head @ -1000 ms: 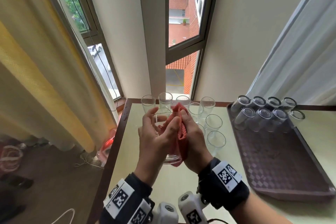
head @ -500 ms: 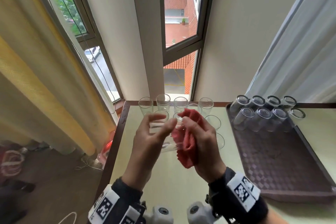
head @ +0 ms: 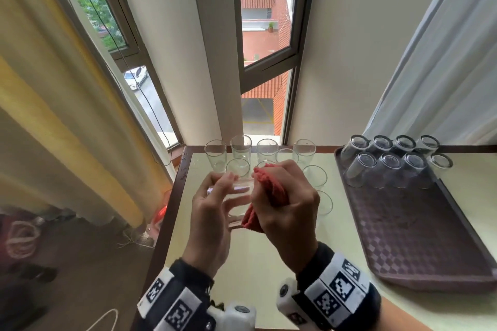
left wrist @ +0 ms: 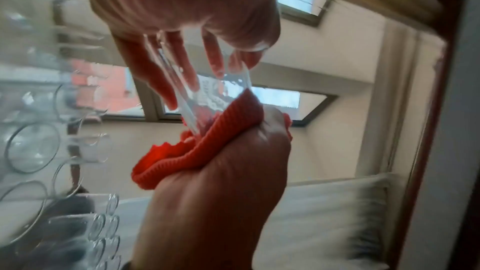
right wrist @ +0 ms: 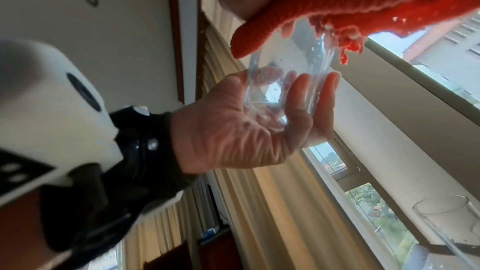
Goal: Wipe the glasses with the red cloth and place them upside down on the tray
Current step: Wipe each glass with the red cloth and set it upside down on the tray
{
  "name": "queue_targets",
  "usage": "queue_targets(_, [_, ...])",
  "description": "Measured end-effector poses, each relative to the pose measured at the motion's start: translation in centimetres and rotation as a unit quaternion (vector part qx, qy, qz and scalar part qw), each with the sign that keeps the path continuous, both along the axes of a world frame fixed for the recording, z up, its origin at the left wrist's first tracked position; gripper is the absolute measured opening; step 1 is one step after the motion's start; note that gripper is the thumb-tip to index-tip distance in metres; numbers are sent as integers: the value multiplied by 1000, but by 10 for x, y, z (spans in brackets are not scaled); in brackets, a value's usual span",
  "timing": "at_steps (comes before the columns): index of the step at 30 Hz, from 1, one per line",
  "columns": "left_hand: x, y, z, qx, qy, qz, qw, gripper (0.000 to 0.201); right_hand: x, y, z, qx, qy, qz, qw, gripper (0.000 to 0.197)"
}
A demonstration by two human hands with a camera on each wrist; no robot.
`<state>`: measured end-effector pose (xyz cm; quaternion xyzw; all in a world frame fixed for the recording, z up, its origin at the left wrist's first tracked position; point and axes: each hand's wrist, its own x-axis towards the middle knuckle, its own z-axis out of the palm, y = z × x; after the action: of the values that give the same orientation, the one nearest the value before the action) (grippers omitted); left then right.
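My left hand [head: 215,204] grips a clear glass [head: 238,197] in the air above the table, tilted on its side with its base in my palm. My right hand [head: 287,207] clutches the bunched red cloth [head: 269,185] against the glass's open end. In the left wrist view the cloth [left wrist: 202,151] presses on the rim of the glass [left wrist: 207,93]. In the right wrist view my left hand [right wrist: 246,126] wraps its fingers round the glass [right wrist: 285,81], with the cloth [right wrist: 337,3] over the mouth. The purple tray [head: 419,244] at the right carries several upside-down glasses [head: 387,169].
Several upright glasses [head: 242,148] stand in rows at the back of the pale table [head: 269,263], behind and beside my hands. The table's dark left edge [head: 172,212] borders a drop to the floor. Window, wall and curtains close the far side.
The glass has gone from upright to lying on its side in my left hand. The red cloth has shifted from the glass's side to its open end, and both hands have risen slightly.
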<state>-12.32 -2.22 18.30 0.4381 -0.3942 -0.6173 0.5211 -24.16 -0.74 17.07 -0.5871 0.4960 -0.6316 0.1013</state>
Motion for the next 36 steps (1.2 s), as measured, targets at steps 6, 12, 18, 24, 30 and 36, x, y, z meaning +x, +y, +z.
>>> queue_targets(6, [6,9,-1,-196,-146,88,966,26,7,-8,17,231,-318,99,914,17])
queue_targets(12, [14,2,-9,-8,-51,78,996,21,15,-15,2,176,-140,67,972,16])
queue_targets(18, [16,9,-14,-79,-120,22,989,65,12,-23,-3,280,-388,104,872,12])
queue_targets(24, [17,11,-22,-125,-15,51,991,96,9,-20,-6,355,-583,205,701,32])
queue_targets(30, [10,5,-27,-235,-100,16,967,67,15,-16,-4,368,-602,205,678,47])
queue_targets(36, [10,4,-37,-279,-197,19,940,83,9,-14,-10,410,-548,120,719,42])
